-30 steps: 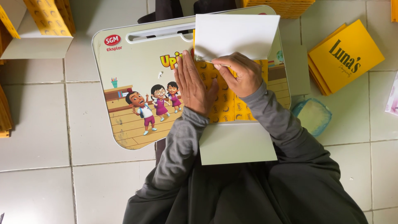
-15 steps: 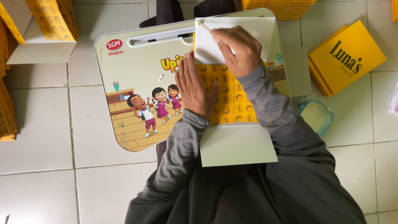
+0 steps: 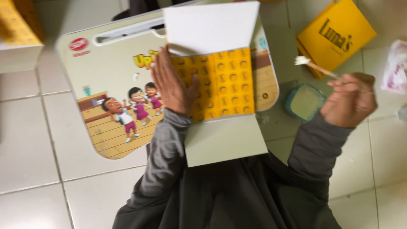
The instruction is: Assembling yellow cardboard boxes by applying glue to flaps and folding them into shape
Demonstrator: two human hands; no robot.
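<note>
My left hand (image 3: 171,87) lies flat on a yellow patterned cardboard sheet (image 3: 224,82) with white flaps above and below it. The sheet rests on a small cartoon-printed lap table (image 3: 106,76). My right hand (image 3: 349,99) is out to the right, above the floor, and is shut on a thin brush (image 3: 318,68) with a white tip. Just left of that hand a small round tub of white paste (image 3: 303,101) stands on the tiles.
A stack of yellow folded boxes (image 3: 335,34) lies at the upper right. More yellow cartons on a white box (image 3: 19,38) stand at the upper left. A crumpled plastic bag (image 3: 396,63) is at the right edge. White floor tiles surround everything.
My right hand has left the upper white flap and swung out to the right, now with the brush in it beside the paste tub. My left hand has stayed pressed on the yellow sheet.
</note>
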